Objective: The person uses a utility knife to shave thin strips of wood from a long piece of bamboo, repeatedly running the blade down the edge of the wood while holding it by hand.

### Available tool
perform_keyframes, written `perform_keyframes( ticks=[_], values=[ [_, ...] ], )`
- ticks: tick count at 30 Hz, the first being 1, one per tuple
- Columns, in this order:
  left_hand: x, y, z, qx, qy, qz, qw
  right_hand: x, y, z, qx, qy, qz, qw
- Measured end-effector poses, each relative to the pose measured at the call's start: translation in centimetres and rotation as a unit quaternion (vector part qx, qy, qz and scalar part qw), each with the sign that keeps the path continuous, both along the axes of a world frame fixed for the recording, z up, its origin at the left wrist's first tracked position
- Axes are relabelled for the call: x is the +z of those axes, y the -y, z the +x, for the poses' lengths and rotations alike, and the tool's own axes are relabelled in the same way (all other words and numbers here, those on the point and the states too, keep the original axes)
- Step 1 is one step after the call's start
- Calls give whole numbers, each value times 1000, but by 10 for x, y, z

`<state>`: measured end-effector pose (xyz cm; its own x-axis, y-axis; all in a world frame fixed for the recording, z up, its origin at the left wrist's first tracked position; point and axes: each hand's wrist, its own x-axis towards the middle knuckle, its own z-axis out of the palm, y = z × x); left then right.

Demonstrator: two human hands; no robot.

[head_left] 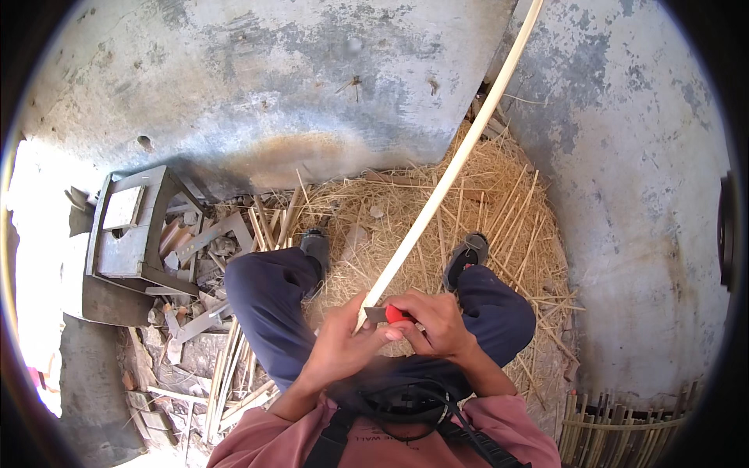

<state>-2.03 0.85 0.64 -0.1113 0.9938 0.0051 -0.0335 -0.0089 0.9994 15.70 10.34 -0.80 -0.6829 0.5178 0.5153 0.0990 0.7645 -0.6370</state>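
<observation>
A long pale strip [439,191], which looks like split bamboo or wood, slants from my lap up past the top edge of the head view. My left hand [343,341] is closed round its near end. In my right hand [437,324] is a knife [377,314] with a red handle and a short, dark, flat blade. The blade lies against the strip just beside my left fingers. Both hands are close together, between my knees, and my left thumb reaches toward the red handle.
Shavings and thin strips [499,199] cover the floor around my shoes. A wooden stool [140,226] stands at the left amid rubble and offcuts. Weathered walls [312,86] rise ahead and at the right. A slatted bamboo piece [624,433] sits at the lower right.
</observation>
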Motion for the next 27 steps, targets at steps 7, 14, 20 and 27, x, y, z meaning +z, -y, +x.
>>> perform_keyframes(
  ticks=[7,14,20,27],
  values=[
    [-5,2,-6,-6,-138,-4,990,8,2,-1,-35,32,52,998],
    [-3,2,-2,25,-176,-14,984,15,12,-3,-88,58,79,991],
    [-9,2,3,39,-189,-14,981,14,19,1,-124,87,83,985],
    [-15,0,8,92,-235,-11,968,15,19,-1,-139,85,96,982]
  ],
)
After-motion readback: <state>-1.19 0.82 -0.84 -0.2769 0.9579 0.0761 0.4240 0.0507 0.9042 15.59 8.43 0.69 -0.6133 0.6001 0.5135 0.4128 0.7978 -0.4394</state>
